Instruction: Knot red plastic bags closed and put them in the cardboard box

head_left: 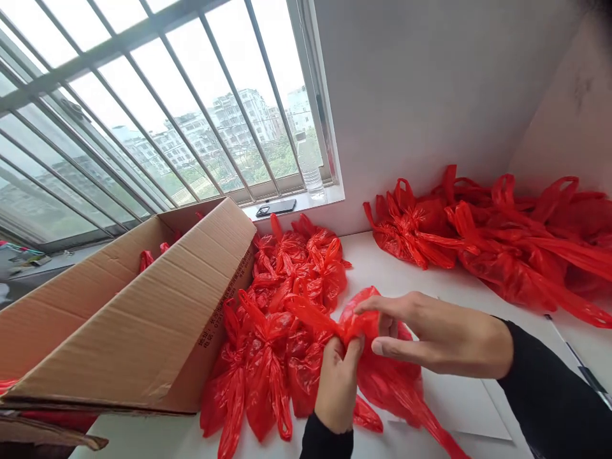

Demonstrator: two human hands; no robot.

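Observation:
Both my hands work one red plastic bag just above the white tabletop. My left hand pinches the bag's twisted handles from below, fingers closed on the plastic. My right hand reaches in from the right with thumb and fingers curled round the bag's gathered top. Directly to the left lies a heap of knotted red bags, touching the bag I hold.
An open cardboard box with red bags inside stands at the left. A second pile of red bags lies at the back right against the wall. A phone and a clear bottle rest on the sill below the barred window.

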